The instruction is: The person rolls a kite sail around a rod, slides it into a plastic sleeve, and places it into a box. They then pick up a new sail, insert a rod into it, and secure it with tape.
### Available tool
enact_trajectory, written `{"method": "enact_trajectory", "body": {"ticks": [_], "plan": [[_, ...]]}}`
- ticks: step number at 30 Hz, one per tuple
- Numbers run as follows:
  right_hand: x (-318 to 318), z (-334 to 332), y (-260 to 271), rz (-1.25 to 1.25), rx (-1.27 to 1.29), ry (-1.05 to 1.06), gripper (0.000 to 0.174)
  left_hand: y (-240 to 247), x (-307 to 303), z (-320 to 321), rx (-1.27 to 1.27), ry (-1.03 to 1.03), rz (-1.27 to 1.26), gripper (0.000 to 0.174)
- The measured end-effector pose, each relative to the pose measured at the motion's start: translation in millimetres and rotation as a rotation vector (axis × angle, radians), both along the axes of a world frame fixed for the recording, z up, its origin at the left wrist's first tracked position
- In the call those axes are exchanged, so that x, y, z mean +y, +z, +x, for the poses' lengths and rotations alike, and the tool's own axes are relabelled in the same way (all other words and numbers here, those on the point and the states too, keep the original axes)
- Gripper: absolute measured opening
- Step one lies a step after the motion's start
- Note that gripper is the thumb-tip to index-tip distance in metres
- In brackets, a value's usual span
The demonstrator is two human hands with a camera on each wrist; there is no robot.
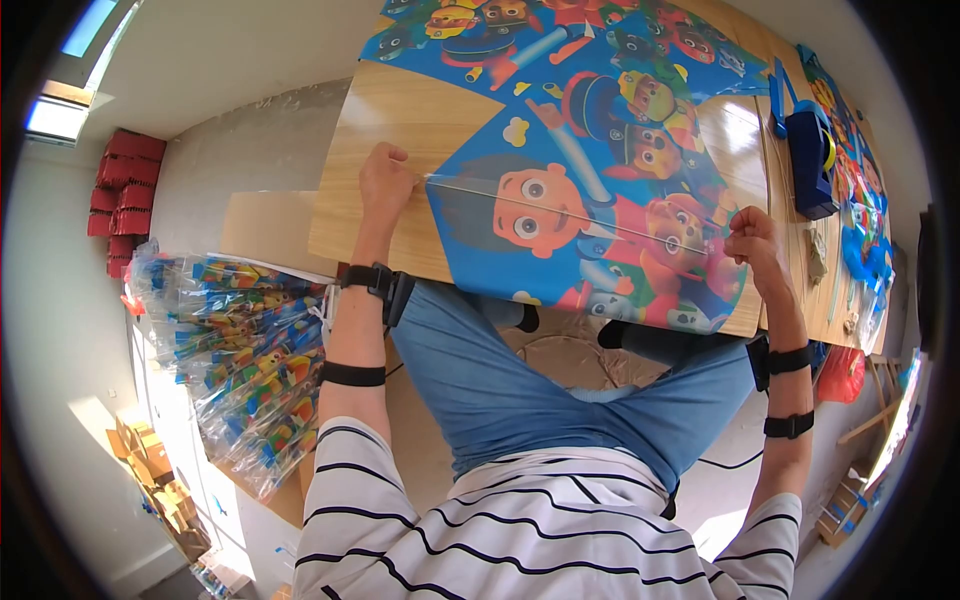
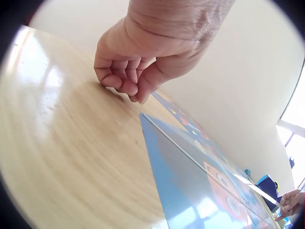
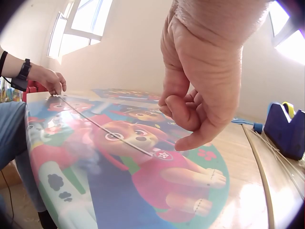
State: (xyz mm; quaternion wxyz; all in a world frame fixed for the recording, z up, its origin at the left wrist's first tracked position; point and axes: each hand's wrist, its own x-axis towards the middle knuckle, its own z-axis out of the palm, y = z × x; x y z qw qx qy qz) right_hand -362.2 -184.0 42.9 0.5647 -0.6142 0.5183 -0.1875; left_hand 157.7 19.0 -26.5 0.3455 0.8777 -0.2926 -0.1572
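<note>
A thin white stick (image 1: 560, 214) lies slantwise across a glossy sheet printed with cartoon figures (image 1: 600, 160). Just off the stick's left end, my left hand (image 1: 387, 180) is low over the bare wood; in the left wrist view its thumb and fingertips (image 2: 131, 90) are drawn together, with nothing visible between them. Over the sheet's right part is my right hand (image 1: 757, 243), its fingers loosely bent and the thumb apart in the right wrist view. The stick's right end (image 3: 150, 154) lies below and beside that hand, not touching it.
A blue tape dispenser (image 1: 812, 165) stands at the right of the wooden table (image 1: 385, 120), near several thin sticks (image 3: 281, 160). Plastic-wrapped colourful items (image 1: 250, 350) are piled at the left, with red boxes (image 1: 128, 190) behind. A red bag (image 1: 841, 375) is at the lower right.
</note>
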Motion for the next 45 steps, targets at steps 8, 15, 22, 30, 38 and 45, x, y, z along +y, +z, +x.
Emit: {"method": "enact_trajectory", "body": {"ticks": [8,15,22,30,38,45], "plan": [[-2,-2,-3,0.001,0.008,0.005,0.02,-4,-2,2,0.004,-0.002,-0.008,0.037],[-2,-2,-4,0.008,0.011,0.025,0.022,4,1,-4,-0.01,0.002,0.026,0.037],[0,-2,-3,0.003,0.014,0.025,0.022,7,2,-11,-0.06,-0.002,0.009,0.036],[1,1,1,-0.002,-0.011,0.007,0.02,10,3,-15,-0.159,-0.027,0.039,0.032],[4,0,-6,-0.012,0.021,-0.019,0.019,3,2,-11,-0.294,-0.033,0.102,0.031],[7,-1,-14,-0.043,0.126,-0.034,0.017,5,1,-5,-0.174,-0.024,0.164,0.032]]}}
